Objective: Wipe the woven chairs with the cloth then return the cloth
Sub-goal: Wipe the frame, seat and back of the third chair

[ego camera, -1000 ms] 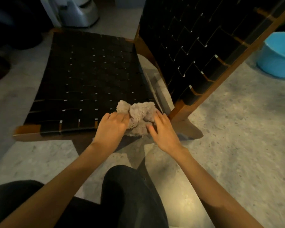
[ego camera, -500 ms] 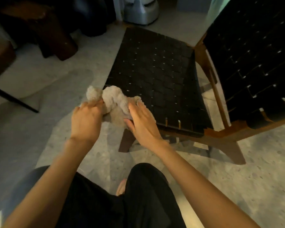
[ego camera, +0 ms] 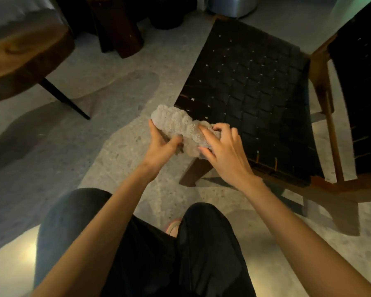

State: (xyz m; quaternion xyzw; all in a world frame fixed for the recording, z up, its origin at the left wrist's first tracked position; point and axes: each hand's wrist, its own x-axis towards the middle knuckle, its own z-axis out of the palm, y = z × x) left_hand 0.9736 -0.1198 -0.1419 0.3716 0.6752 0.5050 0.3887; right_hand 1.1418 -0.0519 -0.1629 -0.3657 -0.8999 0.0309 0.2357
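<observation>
Second woven chair [ego camera: 360,86] cut off at right edge, wooden stool [ego camera: 24,50] at left, blurred.

Home living space: woven-seat wooden chair [ego camera: 251,99], slab-top wooden table [ego camera: 24,52] on speckled terrazzo floor [ego camera: 107,91].

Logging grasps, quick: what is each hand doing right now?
Left hand: grips the fluffy beige cloth.
Right hand: fingers curled on the same cloth.
</observation>
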